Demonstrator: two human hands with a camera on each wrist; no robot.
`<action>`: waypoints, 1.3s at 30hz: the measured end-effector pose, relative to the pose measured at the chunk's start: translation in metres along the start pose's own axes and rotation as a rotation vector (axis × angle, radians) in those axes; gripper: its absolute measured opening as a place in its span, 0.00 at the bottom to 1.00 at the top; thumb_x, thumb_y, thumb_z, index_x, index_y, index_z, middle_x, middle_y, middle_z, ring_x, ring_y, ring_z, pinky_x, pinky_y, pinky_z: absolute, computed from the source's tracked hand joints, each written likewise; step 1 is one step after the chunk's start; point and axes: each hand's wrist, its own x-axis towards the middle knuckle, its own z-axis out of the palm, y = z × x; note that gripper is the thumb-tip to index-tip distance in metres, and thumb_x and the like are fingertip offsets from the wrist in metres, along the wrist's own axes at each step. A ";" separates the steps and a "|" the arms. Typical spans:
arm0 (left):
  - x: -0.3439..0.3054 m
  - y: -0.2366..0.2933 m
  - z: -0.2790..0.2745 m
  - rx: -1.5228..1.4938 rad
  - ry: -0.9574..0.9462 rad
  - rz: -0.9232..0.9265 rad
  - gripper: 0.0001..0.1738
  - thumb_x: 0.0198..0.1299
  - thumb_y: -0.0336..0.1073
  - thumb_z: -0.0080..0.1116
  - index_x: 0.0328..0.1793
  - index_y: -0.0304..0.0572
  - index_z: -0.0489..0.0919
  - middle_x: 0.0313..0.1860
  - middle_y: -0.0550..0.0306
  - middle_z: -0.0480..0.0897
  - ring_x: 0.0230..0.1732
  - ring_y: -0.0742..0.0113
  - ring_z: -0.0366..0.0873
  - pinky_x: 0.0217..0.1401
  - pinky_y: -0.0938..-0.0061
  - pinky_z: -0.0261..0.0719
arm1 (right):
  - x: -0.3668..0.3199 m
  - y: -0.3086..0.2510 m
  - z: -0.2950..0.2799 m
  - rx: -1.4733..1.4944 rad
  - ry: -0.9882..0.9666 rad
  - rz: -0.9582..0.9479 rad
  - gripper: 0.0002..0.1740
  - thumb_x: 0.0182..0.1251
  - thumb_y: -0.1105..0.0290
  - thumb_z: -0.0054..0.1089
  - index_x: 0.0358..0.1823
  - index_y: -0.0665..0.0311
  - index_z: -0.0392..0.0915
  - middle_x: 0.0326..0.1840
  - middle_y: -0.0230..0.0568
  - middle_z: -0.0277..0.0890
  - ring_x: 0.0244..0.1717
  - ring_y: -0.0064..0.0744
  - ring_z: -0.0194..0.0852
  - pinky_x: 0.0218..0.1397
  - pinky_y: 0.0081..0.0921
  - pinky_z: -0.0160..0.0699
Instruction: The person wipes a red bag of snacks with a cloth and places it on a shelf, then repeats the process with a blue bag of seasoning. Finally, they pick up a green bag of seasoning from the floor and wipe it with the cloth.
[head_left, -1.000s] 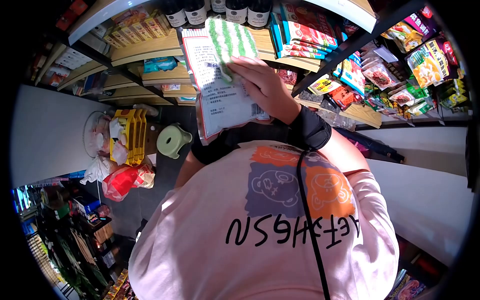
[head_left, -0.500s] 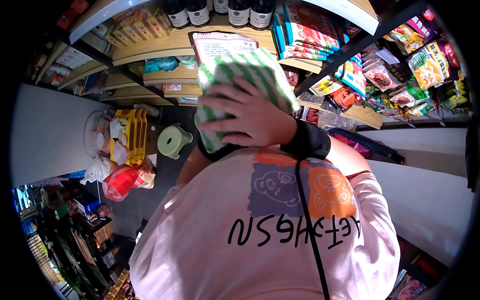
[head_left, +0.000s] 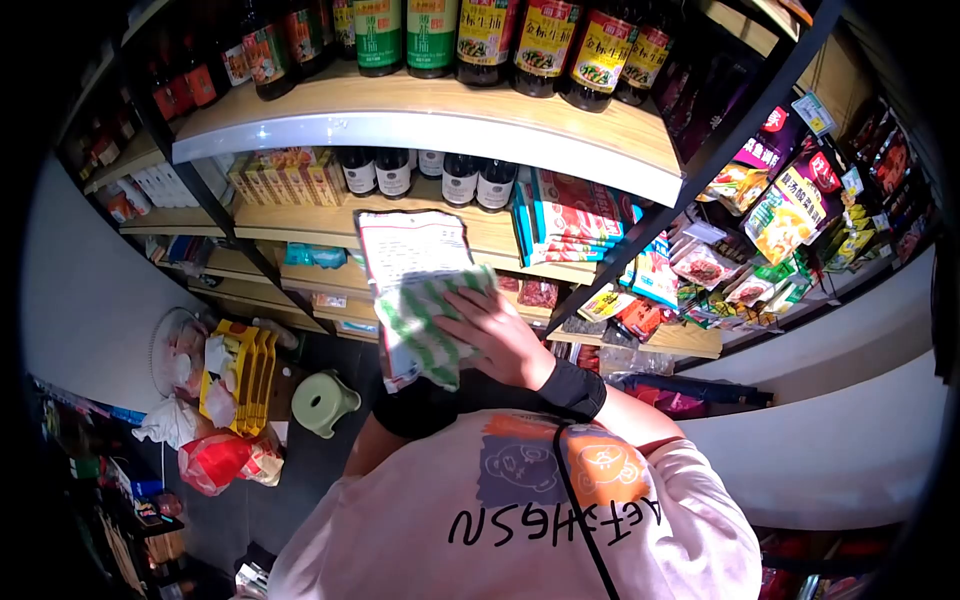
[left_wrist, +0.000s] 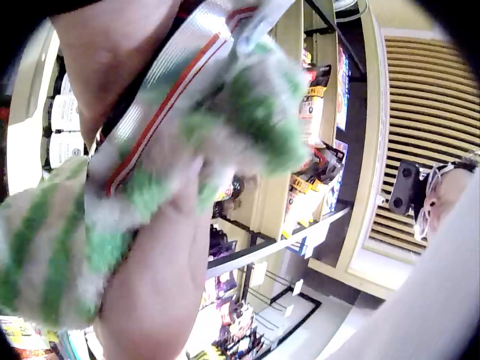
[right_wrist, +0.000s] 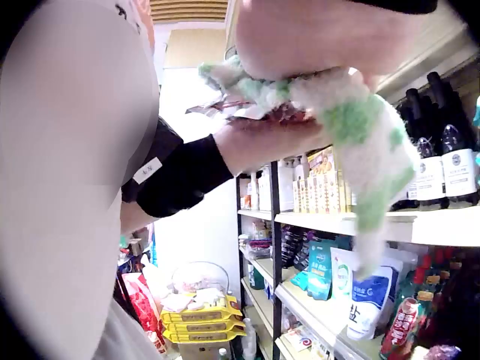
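A plastic packet (head_left: pixel 415 245) with printed text and a red-edged border is held up in front of the chest. Over its lower part lies a fluffy green-and-white striped cloth (head_left: pixel 425 320), gathered in folds. My right hand (head_left: pixel 495 335) holds this cloth against the packet, fingers laid across it and a flap hanging down in the right wrist view. From below, my left hand (right_wrist: pixel 266 139) grips the packet; its fingers are largely hidden under packet and cloth.
Wooden shelves ahead carry dark sauce bottles (head_left: pixel 545 45), small boxes (head_left: pixel 290 178) and blue-red packets (head_left: pixel 585 215). Hanging food pouches (head_left: pixel 790 215) line the right. A green stool (head_left: pixel 325 403), yellow crates (head_left: pixel 240 375) and a red bag (head_left: pixel 213 460) stand low on the left.
The head view has tilted up, showing a higher bottle shelf. My right hand moved the cloth down over the packet, covering most of it; now the cloth is bunched and the packet's top shows again.
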 end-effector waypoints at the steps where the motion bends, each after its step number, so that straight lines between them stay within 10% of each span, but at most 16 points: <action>1: 0.000 0.003 0.005 0.022 0.007 0.010 0.37 0.69 0.58 0.37 0.77 0.49 0.49 0.75 0.47 0.54 0.73 0.50 0.55 0.73 0.49 0.57 | -0.007 0.009 0.001 0.050 0.012 0.028 0.31 0.54 0.61 0.61 0.63 0.55 0.70 0.60 0.50 0.68 0.61 0.48 0.65 0.63 0.43 0.63; 4: 0.001 0.012 0.017 0.079 0.037 0.050 0.37 0.68 0.57 0.39 0.77 0.48 0.50 0.75 0.46 0.54 0.73 0.49 0.55 0.73 0.50 0.57 | -0.018 0.026 -0.016 0.047 0.074 0.435 0.18 0.58 0.69 0.55 0.52 0.60 0.77 0.33 0.50 0.79 0.33 0.48 0.79 0.37 0.35 0.79; 5: 0.003 0.014 0.021 0.100 0.046 0.068 0.37 0.68 0.57 0.39 0.77 0.48 0.50 0.75 0.46 0.54 0.73 0.49 0.55 0.73 0.50 0.56 | -0.018 0.039 -0.021 0.091 0.357 0.399 0.13 0.62 0.72 0.52 0.47 0.64 0.78 0.29 0.48 0.79 0.31 0.45 0.80 0.37 0.31 0.79; 8: 0.008 0.017 0.027 0.167 0.095 0.114 0.37 0.67 0.56 0.40 0.77 0.47 0.50 0.75 0.45 0.54 0.73 0.49 0.55 0.73 0.50 0.56 | 0.005 0.058 -0.091 0.275 0.887 0.281 0.13 0.68 0.75 0.49 0.51 0.71 0.75 0.39 0.36 0.79 0.35 0.23 0.75 0.42 0.23 0.76; 10: 0.015 0.016 0.030 0.234 0.152 0.160 0.37 0.67 0.55 0.41 0.76 0.46 0.51 0.75 0.45 0.54 0.74 0.49 0.55 0.73 0.51 0.56 | 0.009 0.065 -0.145 0.545 1.007 0.377 0.16 0.68 0.77 0.46 0.55 0.72 0.71 0.46 0.39 0.77 0.46 0.26 0.75 0.52 0.21 0.73; 13: 0.033 0.011 0.036 0.364 0.242 0.244 0.37 0.66 0.54 0.42 0.76 0.45 0.52 0.75 0.44 0.54 0.74 0.48 0.55 0.73 0.51 0.56 | 0.029 0.070 -0.216 0.064 1.231 0.052 0.23 0.61 0.82 0.43 0.60 0.70 0.69 0.50 0.47 0.77 0.51 0.33 0.76 0.57 0.28 0.73; 17: 0.057 -0.002 0.044 0.661 0.438 0.359 0.37 0.65 0.53 0.44 0.75 0.44 0.53 0.74 0.43 0.55 0.74 0.48 0.55 0.73 0.52 0.55 | 0.044 0.084 -0.256 -0.526 0.794 0.406 0.27 0.53 0.74 0.56 0.59 0.60 0.71 0.52 0.55 0.73 0.52 0.53 0.74 0.58 0.36 0.73; 21: 0.074 -0.022 0.049 1.086 0.603 0.483 0.37 0.64 0.52 0.46 0.75 0.43 0.53 0.74 0.42 0.55 0.74 0.48 0.55 0.73 0.53 0.55 | 0.025 0.094 -0.216 -0.788 0.786 0.187 0.26 0.53 0.70 0.59 0.57 0.57 0.71 0.58 0.55 0.64 0.57 0.56 0.64 0.57 0.49 0.67; 24: 0.072 -0.047 0.057 1.478 0.723 0.691 0.37 0.63 0.51 0.47 0.74 0.42 0.54 0.74 0.42 0.55 0.74 0.47 0.54 0.73 0.54 0.55 | -0.003 0.034 -0.190 -0.095 0.541 0.322 0.25 0.58 0.70 0.56 0.59 0.63 0.69 0.61 0.56 0.64 0.63 0.52 0.62 0.65 0.40 0.62; 26: 0.075 -0.071 0.066 1.679 0.717 0.803 0.37 0.63 0.50 0.48 0.74 0.41 0.55 0.74 0.41 0.55 0.74 0.47 0.54 0.73 0.54 0.54 | -0.025 -0.003 -0.171 0.288 0.370 0.090 0.30 0.59 0.70 0.60 0.64 0.64 0.63 0.66 0.52 0.62 0.66 0.48 0.60 0.69 0.40 0.59; 31: 0.107 -0.164 0.098 1.929 0.347 0.894 0.37 0.62 0.49 0.50 0.74 0.40 0.56 0.74 0.40 0.55 0.74 0.47 0.54 0.73 0.55 0.54 | -0.088 -0.026 -0.158 0.617 -0.051 -0.048 0.56 0.54 0.64 0.70 0.77 0.60 0.38 0.79 0.56 0.31 0.77 0.56 0.36 0.75 0.43 0.47; 37: 0.159 -0.299 0.161 1.963 -0.398 0.773 0.38 0.60 0.47 0.53 0.73 0.38 0.57 0.73 0.39 0.56 0.74 0.46 0.54 0.73 0.56 0.53 | -0.162 0.009 -0.203 0.233 0.506 0.038 0.45 0.62 0.68 0.62 0.74 0.67 0.43 0.75 0.60 0.43 0.75 0.54 0.45 0.74 0.38 0.50; 39: 0.180 -0.347 0.188 1.973 -0.667 0.693 0.38 0.60 0.46 0.53 0.72 0.37 0.57 0.73 0.39 0.56 0.74 0.46 0.54 0.73 0.57 0.53 | -0.199 0.022 -0.231 0.561 0.680 0.171 0.42 0.64 0.69 0.60 0.73 0.68 0.46 0.73 0.53 0.50 0.73 0.46 0.51 0.72 0.35 0.54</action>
